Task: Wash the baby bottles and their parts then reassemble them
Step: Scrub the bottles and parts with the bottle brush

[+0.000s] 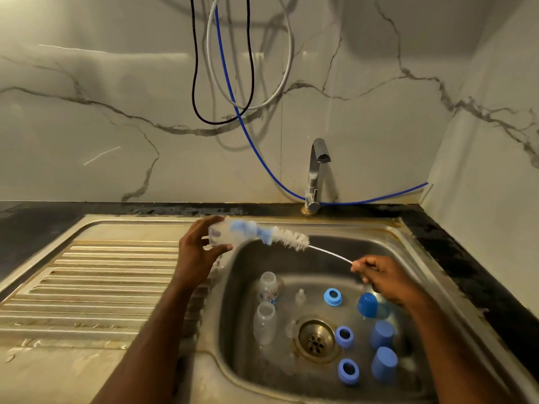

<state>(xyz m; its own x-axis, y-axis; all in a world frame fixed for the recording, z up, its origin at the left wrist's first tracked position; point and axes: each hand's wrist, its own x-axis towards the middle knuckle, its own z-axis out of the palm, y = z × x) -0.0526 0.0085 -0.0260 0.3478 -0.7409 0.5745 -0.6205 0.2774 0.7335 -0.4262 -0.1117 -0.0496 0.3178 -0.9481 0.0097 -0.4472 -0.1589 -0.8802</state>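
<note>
My left hand [196, 248] grips a clear baby bottle [224, 233] held on its side over the sink's left rim. A bottle brush [287, 237] with blue and white bristles sits partly inside the bottle's mouth. My right hand [380, 277] pinches the brush's thin wire handle over the basin. In the basin lie two more clear bottles [267, 288] [264, 322], a clear teat [300, 297], three blue collar rings [332, 296] [344, 336] [348, 371] and three blue caps [368, 305] [382, 333] [384, 364].
The steel sink [408, 258] has a drain [316, 341] at its middle and a ribbed draining board [96, 281] on the left. A tap [316, 173] stands at the back, with no water running. Cables and a blue hose [233, 97] hang on the marble wall.
</note>
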